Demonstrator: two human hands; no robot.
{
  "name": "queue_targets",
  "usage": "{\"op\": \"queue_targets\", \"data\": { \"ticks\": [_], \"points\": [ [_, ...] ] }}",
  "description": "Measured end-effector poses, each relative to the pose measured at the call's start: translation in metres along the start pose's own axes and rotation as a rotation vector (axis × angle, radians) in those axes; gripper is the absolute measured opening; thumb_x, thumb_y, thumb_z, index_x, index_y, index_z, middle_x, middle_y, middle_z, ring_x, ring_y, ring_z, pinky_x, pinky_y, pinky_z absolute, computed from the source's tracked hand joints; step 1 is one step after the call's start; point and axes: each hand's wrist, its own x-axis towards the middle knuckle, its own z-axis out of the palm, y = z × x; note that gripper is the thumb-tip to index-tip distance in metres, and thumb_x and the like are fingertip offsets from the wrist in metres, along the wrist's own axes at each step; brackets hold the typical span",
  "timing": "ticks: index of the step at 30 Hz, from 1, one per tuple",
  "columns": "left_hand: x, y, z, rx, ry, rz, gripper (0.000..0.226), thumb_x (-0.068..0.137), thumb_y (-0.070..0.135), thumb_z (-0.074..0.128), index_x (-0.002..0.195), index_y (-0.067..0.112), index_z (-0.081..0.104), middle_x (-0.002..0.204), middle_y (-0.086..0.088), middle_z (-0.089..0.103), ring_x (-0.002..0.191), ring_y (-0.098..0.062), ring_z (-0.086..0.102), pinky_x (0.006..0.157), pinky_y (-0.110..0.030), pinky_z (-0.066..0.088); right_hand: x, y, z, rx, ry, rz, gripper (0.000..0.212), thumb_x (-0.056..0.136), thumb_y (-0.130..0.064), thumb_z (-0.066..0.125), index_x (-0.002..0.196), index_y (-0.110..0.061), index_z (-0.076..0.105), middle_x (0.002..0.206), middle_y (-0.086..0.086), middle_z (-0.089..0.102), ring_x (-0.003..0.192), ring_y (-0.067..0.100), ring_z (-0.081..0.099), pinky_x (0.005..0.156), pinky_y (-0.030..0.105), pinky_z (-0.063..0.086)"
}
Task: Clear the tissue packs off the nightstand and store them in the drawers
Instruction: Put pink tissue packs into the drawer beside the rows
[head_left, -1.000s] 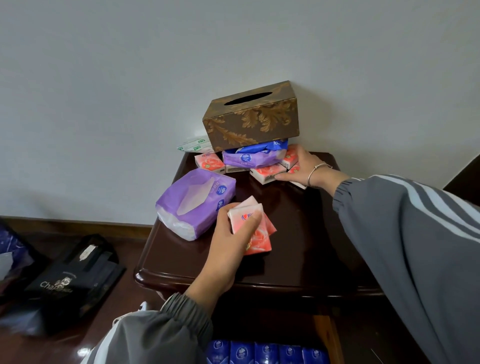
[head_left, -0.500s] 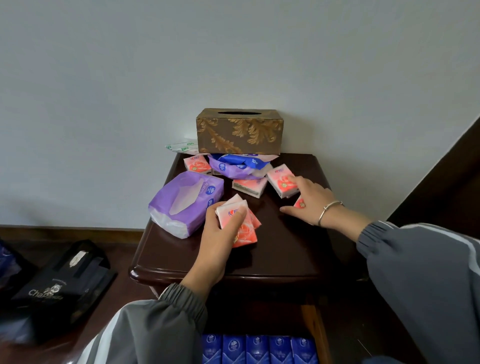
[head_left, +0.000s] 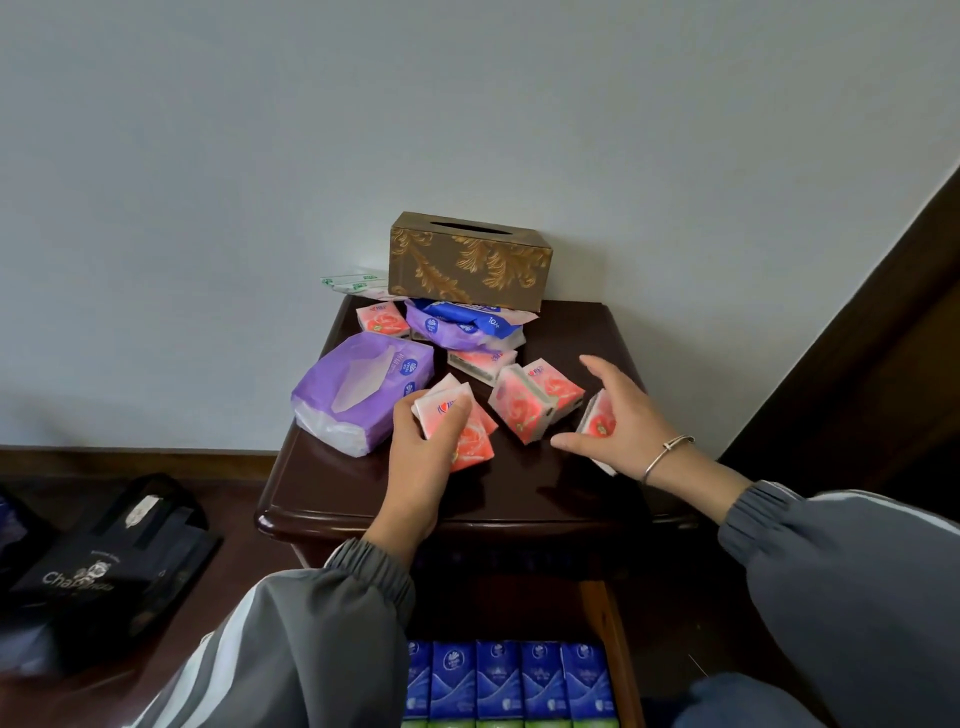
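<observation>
Nightstand worktop (head_left: 519, 493) dark wood, gold tissue box (head_left: 467, 260) at back edge. Left hand (head_left: 423, 452) pinching two pink tissue packs (head_left: 467, 436) in front of box. Right hand (head_left: 623, 421) spread, fingers curled around another pink pack (head_left: 597, 421), front-right of box. Loose pink packs (head_left: 535, 400), purple packs (head_left: 363, 389) lying before box. Blue packs (head_left: 509, 680) in open drawer (head_left: 615, 649) below.

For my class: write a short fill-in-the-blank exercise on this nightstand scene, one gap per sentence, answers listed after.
1. The left hand grips small ____ tissue packs.
2. The brown tissue box rests on a ____ and purple pack.
3. The open drawer holds a row of ____ packs.

Answers: pink; blue; blue
</observation>
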Motion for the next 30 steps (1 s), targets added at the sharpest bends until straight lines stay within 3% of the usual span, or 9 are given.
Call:
{"op": "queue_targets", "data": {
  "ticks": [8,11,14,18,23,27,30],
  "points": [
    [-0.002,0.0,-0.002,-0.008,0.008,0.003,0.045,0.084,0.036,0.072,0.12,0.021,0.05,0.111,0.002,0.067,0.096,-0.009,0.069,0.08,-0.03,0.055,-0.006,0.006,-0.01,-0.013,-0.208,0.131,0.127,0.042,-0.067,0.078,0.144,-0.037,0.009,0.154,0.0,0.023,0.139,0.021,0.029,0.112,0.042,0.031],
    [-0.002,0.002,-0.003,-0.03,0.009,-0.011,0.045,0.084,0.036,0.071,0.12,0.021,0.05,0.111,0.002,0.067,0.095,-0.009,0.07,0.083,-0.034,0.056,-0.007,0.014,-0.021,-0.014,-0.237,0.175,0.112,0.054,-0.054,0.082,0.143,-0.032,0.018,0.151,-0.001,0.031,0.136,0.019,0.035,0.108,0.034,0.032],
    [-0.005,0.003,-0.006,-0.079,0.014,-0.029,0.044,0.084,0.036,0.071,0.12,0.023,0.05,0.114,0.0,0.066,0.098,-0.011,0.069,0.083,-0.035,0.056,-0.008,0.016,-0.022,-0.1,-0.27,0.157,0.092,0.062,-0.049,0.08,0.137,-0.028,0.032,0.137,-0.003,0.047,0.114,0.012,0.047,0.091,0.027,0.039],
    [-0.017,0.002,-0.022,-0.024,0.018,0.001,0.047,0.077,0.044,0.073,0.117,0.029,0.051,0.112,0.002,0.067,0.099,-0.011,0.069,0.083,-0.034,0.056,-0.002,0.007,-0.025,-0.204,-0.271,0.102,0.079,0.064,-0.044,0.078,0.129,-0.027,0.038,0.125,-0.002,0.052,0.105,0.013,0.05,0.083,0.027,0.043],
    [-0.026,0.004,-0.042,-0.026,-0.063,-0.025,0.051,0.072,0.049,0.073,0.115,0.029,0.054,0.11,0.0,0.069,0.1,-0.015,0.069,0.082,-0.037,0.056,0.032,-0.019,-0.046,-0.26,-0.185,-0.022,0.078,0.063,-0.024,0.079,0.13,-0.024,0.04,0.123,0.002,0.051,0.114,0.021,0.045,0.09,0.033,0.041],
    [-0.025,0.008,-0.039,-0.075,-0.045,-0.05,0.054,0.074,0.046,0.072,0.119,0.023,0.053,0.112,-0.002,0.068,0.1,-0.016,0.069,0.083,-0.038,0.056,0.061,-0.047,-0.039,-0.265,-0.365,-0.067,0.085,0.063,-0.006,0.078,0.135,-0.022,0.035,0.132,0.005,0.043,0.118,0.021,0.046,0.097,0.037,0.044],
    [-0.025,0.007,-0.038,-0.07,-0.032,-0.051,0.054,0.072,0.047,0.073,0.117,0.024,0.053,0.11,-0.001,0.069,0.099,-0.014,0.07,0.082,-0.036,0.056,0.075,-0.053,-0.034,-0.433,-0.501,-0.084,0.092,0.067,0.007,0.069,0.142,-0.029,0.029,0.152,0.005,0.019,0.138,0.027,0.027,0.106,0.043,0.039]
  ]
}}
